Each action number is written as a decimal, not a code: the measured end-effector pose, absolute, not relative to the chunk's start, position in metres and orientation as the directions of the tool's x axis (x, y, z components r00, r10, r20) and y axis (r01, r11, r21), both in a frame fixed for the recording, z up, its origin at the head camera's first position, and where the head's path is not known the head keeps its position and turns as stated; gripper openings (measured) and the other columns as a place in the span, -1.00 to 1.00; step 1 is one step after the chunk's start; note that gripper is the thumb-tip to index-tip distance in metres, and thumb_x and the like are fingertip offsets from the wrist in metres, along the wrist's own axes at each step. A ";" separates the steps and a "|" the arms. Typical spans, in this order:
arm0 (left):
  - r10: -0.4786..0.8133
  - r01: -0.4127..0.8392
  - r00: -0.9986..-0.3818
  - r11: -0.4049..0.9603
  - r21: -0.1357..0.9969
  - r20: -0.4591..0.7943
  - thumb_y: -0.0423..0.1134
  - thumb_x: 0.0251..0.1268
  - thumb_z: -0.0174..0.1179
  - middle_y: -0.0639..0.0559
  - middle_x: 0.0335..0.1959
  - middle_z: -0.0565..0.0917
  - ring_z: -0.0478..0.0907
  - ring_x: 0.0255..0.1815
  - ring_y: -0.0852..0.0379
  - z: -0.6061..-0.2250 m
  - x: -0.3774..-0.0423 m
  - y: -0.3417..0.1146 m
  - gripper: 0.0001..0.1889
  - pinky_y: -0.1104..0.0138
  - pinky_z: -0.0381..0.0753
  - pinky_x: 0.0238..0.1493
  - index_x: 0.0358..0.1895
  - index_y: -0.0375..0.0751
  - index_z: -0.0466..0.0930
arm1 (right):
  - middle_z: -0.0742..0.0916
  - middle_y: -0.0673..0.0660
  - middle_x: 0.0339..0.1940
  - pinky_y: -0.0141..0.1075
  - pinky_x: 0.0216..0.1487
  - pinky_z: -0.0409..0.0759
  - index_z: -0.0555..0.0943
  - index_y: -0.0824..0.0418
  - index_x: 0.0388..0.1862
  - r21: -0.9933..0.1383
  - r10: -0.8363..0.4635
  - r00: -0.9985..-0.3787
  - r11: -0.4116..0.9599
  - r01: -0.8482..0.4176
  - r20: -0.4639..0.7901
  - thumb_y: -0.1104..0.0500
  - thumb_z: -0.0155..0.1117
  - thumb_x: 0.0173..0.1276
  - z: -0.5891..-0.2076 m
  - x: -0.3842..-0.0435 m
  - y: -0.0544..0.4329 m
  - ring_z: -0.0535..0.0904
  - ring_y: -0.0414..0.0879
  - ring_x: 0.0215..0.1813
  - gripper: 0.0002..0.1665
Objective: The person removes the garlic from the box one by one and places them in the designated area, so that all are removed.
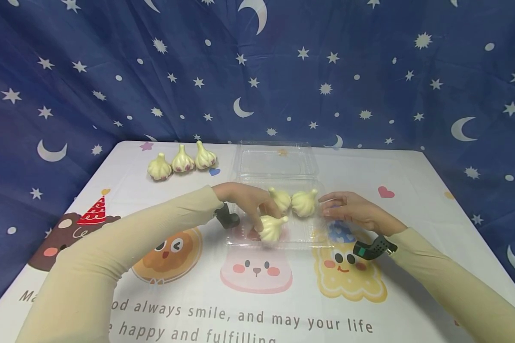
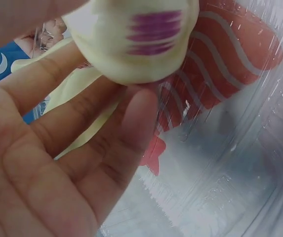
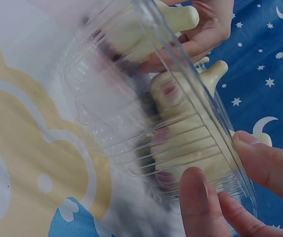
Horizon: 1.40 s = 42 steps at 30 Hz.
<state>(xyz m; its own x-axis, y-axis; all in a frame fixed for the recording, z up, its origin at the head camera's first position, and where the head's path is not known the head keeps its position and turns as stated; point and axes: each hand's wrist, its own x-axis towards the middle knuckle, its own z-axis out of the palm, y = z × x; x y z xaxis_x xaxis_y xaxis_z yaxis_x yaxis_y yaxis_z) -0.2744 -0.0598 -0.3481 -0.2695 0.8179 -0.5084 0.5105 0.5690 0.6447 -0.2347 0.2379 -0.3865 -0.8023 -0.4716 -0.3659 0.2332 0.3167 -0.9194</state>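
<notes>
My left hand point(image 1: 251, 197) pinches a pale garlic bulb point(image 1: 271, 228) between thumb and fingers, low over the near left part of a clear plastic clamshell container point(image 1: 300, 233). Purple streaks mark the base of this garlic bulb point(image 2: 153, 32) in the left wrist view. Two more garlic bulbs point(image 1: 303, 203) sit side by side inside the container, further back. At the container's right side is my right hand point(image 1: 354, 209), its fingers extended. In the right wrist view, its fingertips point(image 3: 195, 190) touch the ribbed side wall point(image 3: 190, 153) and rim from outside.
The container's open lid point(image 1: 274, 162) lies back on the far side. Three garlic bulbs point(image 1: 182, 159) stand in a row at the table's back left. A printed white cloth point(image 1: 189, 281) covers the table, and a blue starry curtain point(image 1: 292, 71) hangs behind it.
</notes>
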 end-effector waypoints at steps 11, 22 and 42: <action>0.836 0.544 -0.241 0.537 0.645 -0.493 -0.33 0.07 0.32 0.05 0.03 0.66 0.57 0.04 0.21 -0.350 -0.274 -0.056 -0.43 0.44 0.49 0.17 0.24 -0.14 0.46 | 0.65 0.00 -0.16 -0.39 0.00 0.65 0.16 0.59 0.29 -0.920 -0.477 -0.801 0.324 0.221 -0.361 0.34 0.16 0.29 -0.386 -0.235 0.238 0.64 -0.27 -0.13 -0.33; 0.842 0.487 -0.251 0.536 0.690 -0.477 -0.33 0.01 0.36 0.08 -0.07 0.68 0.59 -0.10 0.29 -0.351 -0.274 -0.056 -0.51 0.45 0.53 0.10 0.12 -0.13 0.56 | 0.65 0.02 -0.13 -0.38 0.02 0.64 0.18 0.56 0.30 -0.913 -0.470 -0.801 0.343 0.221 -0.371 0.30 0.18 0.30 -0.385 -0.235 0.237 0.63 -0.27 -0.11 -0.32; 0.844 0.475 -0.319 0.537 0.697 -0.432 -0.29 -0.07 0.41 0.02 -0.02 0.67 0.57 -0.06 0.19 -0.347 -0.271 -0.059 -0.51 0.43 0.54 0.01 0.05 -0.17 0.58 | 0.65 0.04 -0.12 -0.38 0.01 0.64 0.20 0.54 0.30 -0.909 -0.459 -0.806 0.354 0.220 -0.373 0.28 0.21 0.29 -0.386 -0.235 0.237 0.63 -0.26 -0.12 -0.31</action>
<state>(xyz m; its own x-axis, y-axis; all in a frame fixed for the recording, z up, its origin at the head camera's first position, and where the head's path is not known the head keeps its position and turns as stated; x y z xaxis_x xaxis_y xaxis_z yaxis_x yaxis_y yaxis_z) -0.2706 -0.0593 -0.3472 -0.3188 0.8436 -0.4322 0.4754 0.5368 0.6970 -0.2346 0.2371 -0.3864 -0.8061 -0.4590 -0.3735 0.2200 0.3535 -0.9092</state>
